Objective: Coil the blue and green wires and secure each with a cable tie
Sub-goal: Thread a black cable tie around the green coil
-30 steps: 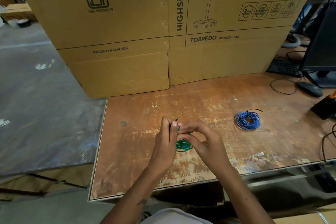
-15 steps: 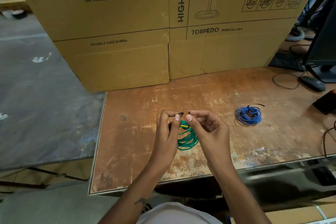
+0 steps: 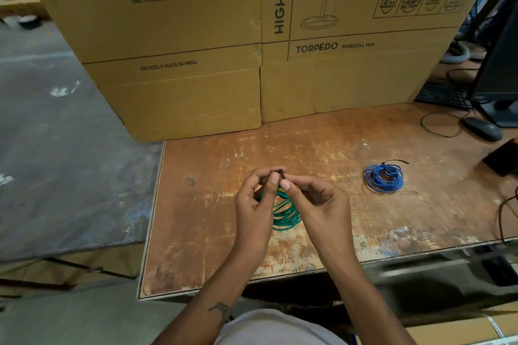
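Observation:
The green wire coil [image 3: 285, 213] hangs between my two hands above the worn wooden table [image 3: 213, 232], partly hidden by them. My left hand [image 3: 253, 210] and my right hand [image 3: 316, 204] meet at their fingertips, both pinching a small black cable tie [image 3: 281, 174] looped over the top of the green coil. The blue wire coil [image 3: 384, 178] lies flat on the table to the right, with a black cable tie round it and the tie's tail sticking out toward the far right.
Large cardboard fan boxes [image 3: 252, 36] stand along the back of the table. A black mouse [image 3: 482, 127], keyboard [image 3: 443, 94] and monitor [image 3: 501, 70] sit at the far right, with dark cables [image 3: 504, 216] near the right edge. The table's left edge drops to a grey floor [image 3: 56, 148].
My hands have lifted the green coil slightly and brought the two ends of the black cable tie together at my fingertips. The blue coil has not moved.

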Motion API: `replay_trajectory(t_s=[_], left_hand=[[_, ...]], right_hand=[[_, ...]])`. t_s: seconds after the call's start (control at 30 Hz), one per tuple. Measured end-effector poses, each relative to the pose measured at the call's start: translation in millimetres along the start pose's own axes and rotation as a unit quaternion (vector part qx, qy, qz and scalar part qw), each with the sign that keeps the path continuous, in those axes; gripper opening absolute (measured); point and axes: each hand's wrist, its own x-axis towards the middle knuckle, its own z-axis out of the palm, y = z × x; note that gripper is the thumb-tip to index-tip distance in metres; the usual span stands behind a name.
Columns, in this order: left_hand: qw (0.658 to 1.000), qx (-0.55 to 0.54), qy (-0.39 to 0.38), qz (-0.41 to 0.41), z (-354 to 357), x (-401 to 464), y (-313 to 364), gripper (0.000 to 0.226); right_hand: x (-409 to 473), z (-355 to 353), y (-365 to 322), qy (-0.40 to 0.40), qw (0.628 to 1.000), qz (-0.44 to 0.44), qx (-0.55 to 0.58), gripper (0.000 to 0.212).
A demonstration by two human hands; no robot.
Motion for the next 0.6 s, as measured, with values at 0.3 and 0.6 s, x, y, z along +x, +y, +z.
replay_trajectory(t_s=[0.3, 0.6], left_hand=[[1.000, -0.025, 0.008, -0.004, 0.5, 1.1, 1.9, 0.012], [0.999, -0.034, 0.000, -0.016, -2.2, 0.9, -1.0, 0.013]], right_hand=[[1.5, 1.6, 1.3, 0.009, 1.000, 0.005, 0.025, 0.011], [0.6, 2.3, -0.6, 0.012, 1.000, 0.015, 0.020, 0.008]])
